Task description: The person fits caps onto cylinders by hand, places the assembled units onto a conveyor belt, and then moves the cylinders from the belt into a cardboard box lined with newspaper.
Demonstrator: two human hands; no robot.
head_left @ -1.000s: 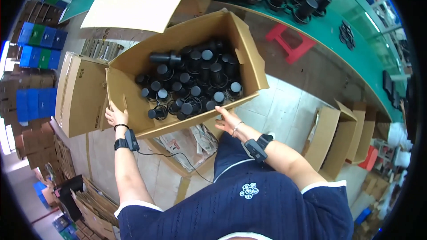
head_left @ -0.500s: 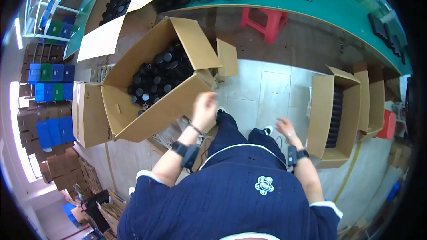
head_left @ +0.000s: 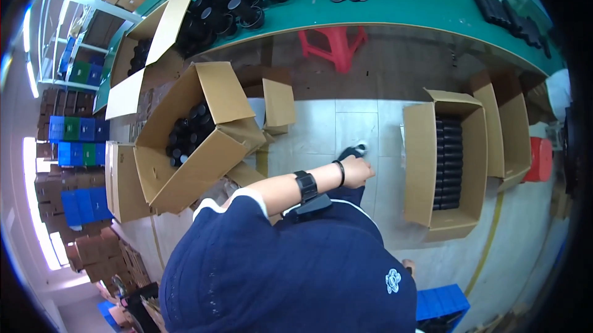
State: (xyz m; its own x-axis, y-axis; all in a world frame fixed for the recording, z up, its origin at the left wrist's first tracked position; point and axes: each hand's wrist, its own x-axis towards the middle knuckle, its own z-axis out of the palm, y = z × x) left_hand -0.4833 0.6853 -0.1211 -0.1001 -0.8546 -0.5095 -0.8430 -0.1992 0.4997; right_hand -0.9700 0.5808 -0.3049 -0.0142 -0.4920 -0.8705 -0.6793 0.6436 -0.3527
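Observation:
My left hand [head_left: 356, 170] reaches across my body to the right, over the pale floor. A black watch and a thin black band sit on its wrist. Its fingers curl downward with the back of the hand toward me, so the palm is hidden. Just beyond it lies a small dark shape [head_left: 352, 150] on the floor. The hand hangs between a tilted open carton of black round parts [head_left: 185, 132] on the left and an open carton with rows of black cylinders [head_left: 450, 160] on the right. My right hand is hidden behind my dark blue shirt.
A long green workbench [head_left: 407, 5] curves along the top, carrying black round parts and discs. A red stool [head_left: 333, 42] stands under it. More cartons [head_left: 139, 64] and stacked blue and green crates [head_left: 74, 141] stand at the left, and empty cartons [head_left: 513, 129] at the right.
My view has swung right, away from the carton of round parts. My left hand has left that carton's edge and crossed toward the right. My right hand has dropped out of sight.

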